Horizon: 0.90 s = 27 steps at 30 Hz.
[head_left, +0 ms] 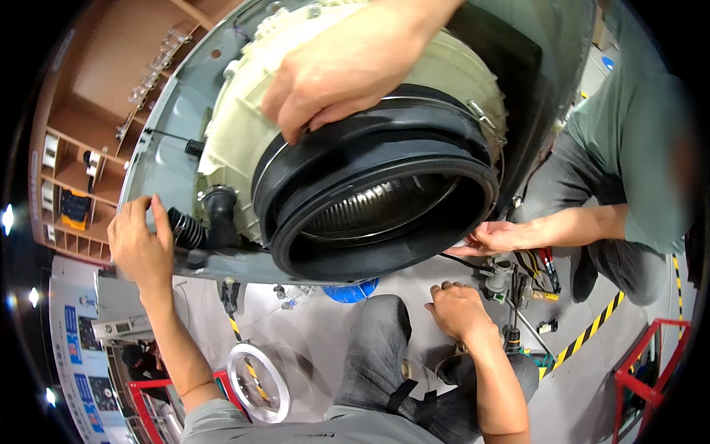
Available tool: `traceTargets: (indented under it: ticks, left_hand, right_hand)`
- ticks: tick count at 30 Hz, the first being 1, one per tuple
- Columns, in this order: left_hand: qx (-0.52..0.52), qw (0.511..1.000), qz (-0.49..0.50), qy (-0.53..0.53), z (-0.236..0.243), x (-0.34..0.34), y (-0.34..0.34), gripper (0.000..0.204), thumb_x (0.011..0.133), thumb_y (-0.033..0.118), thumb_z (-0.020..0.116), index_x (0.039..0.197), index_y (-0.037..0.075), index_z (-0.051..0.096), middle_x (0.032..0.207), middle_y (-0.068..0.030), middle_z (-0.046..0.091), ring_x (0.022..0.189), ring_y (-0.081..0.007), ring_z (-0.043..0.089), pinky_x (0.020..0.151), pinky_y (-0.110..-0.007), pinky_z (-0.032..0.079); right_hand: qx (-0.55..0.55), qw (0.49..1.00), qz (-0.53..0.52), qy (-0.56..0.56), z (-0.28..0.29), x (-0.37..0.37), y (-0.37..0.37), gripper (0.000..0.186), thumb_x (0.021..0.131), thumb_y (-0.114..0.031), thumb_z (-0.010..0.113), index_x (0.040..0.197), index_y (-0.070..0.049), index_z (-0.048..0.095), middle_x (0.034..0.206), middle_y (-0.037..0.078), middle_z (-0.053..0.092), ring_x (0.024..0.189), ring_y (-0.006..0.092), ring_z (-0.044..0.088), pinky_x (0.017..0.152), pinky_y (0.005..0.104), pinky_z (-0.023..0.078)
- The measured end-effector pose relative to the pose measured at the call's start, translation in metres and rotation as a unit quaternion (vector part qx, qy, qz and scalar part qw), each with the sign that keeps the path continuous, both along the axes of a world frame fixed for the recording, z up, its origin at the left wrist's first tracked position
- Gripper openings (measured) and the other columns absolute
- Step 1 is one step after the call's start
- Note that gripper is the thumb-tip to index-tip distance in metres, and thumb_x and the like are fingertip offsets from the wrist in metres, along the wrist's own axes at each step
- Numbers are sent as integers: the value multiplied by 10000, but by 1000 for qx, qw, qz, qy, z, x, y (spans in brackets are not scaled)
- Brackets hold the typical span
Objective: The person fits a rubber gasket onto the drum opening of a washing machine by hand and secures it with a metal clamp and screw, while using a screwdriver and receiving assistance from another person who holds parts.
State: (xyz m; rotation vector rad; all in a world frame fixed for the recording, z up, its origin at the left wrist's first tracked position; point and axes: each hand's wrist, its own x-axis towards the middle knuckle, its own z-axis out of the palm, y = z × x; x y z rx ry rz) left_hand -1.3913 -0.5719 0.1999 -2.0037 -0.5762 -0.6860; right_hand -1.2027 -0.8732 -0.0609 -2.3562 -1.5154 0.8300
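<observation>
My left hand (140,240) grips the left edge of a grey washing machine cabinet (166,126), beside a black corrugated hose (186,228). My right hand (460,314) hangs loosely curled near my knee, with nothing visible in it. In front of me a pale plastic tub (240,140) carries a large black rubber door gasket (384,259), with the ribbed metal drum (370,207) showing inside. Another person's hand (333,74) reaches from above and pinches the gasket's upper rim. From the right, a co-worker's hand (492,238) is at its lower right rim.
A round white door ring (259,382) and a blue disc (350,291) lie on the floor. Tools, including red-handled pliers (549,268), lie right. Red metal frames (651,374) stand at lower right and left. Wooden shelving (89,111) stands left; a co-worker (629,170) crouches right.
</observation>
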Motion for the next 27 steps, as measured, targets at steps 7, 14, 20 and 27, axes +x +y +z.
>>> traceTargets:
  ticks: [7, 14, 20, 27]
  left_hand:
    - [1, 1000, -17, -10, 2, -3, 0, 114, 860, 177, 629, 844, 64, 627, 806, -57, 619, 778, -249, 589, 767, -343, 442]
    - [-11, 1000, 9, 0, 0, -4, 2, 139, 897, 195, 592, 882, 62, 630, 855, -75, 636, 813, -267, 599, 773, -361, 452]
    - [-5, 1000, 17, -10, -1, -1, -3, 138, 883, 198, 610, 882, 62, 634, 858, -68, 633, 814, -263, 597, 769, -349, 449]
    - [-4, 1000, 4, -4, -2, -3, 2, 134, 883, 194, 613, 876, 62, 632, 850, -66, 633, 809, -261, 599, 763, -348, 446]
  right_hand:
    - [-17, 1000, 6, -3, 1, -5, 2, 296, 901, -284, 560, 984, -8, 627, 982, 176, 650, 952, 315, 633, 822, 403, 501]
    - [-13, 1000, 3, 6, 0, -5, 4, 284, 900, -273, 561, 989, -13, 635, 986, 171, 651, 943, 316, 635, 828, 400, 493]
    - [21, 1000, -3, 2, -6, -6, 1, 284, 882, -263, 595, 975, 4, 624, 909, 182, 655, 914, 335, 637, 818, 410, 504]
    - [7, 1000, 6, -8, -5, -7, 2, 302, 894, -277, 578, 990, 5, 623, 924, 178, 657, 926, 327, 636, 830, 402, 500]
